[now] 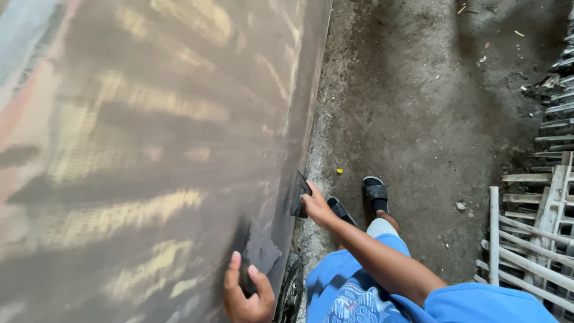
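Observation:
A large brown board [149,149] with patchy yellowish and grey streaks fills the left of the view. My left hand [246,293] presses a small dark scraper [254,254] against its lower part, where a dark grey smear spreads. My right hand [317,206] holds a flat dark blade [300,194] at the board's right edge [311,107]. My right arm reaches across from the lower right.
A dirty concrete floor [418,107] lies to the right. My feet in black slides [375,192] and blue shorts [347,293] show below. White wooden slats [526,239] lie at the right edge. A dark wheel [291,290] sits under the board.

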